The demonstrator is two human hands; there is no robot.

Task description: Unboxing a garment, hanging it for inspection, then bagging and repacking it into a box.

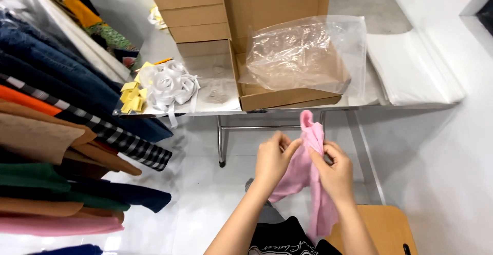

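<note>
Both my hands hold a pink garment [308,173] in front of me, below the table edge. My left hand [272,158] pinches the cloth at its left side, fingers closed on a fold. My right hand [336,170] grips the same garment from the right, thumb and fingers pressed on the fabric. The top of the pink cloth sticks up between the hands and the rest hangs down toward my lap.
A metal table [370,14] carries an open cardboard box [287,98] with a clear plastic bag [303,55], stacked flat boxes [192,14], white ribbon rolls [169,85], yellow tags [131,96] and white bags [416,70]. Hanging clothes [51,132] fill the left. A wooden stool [385,227] is at lower right.
</note>
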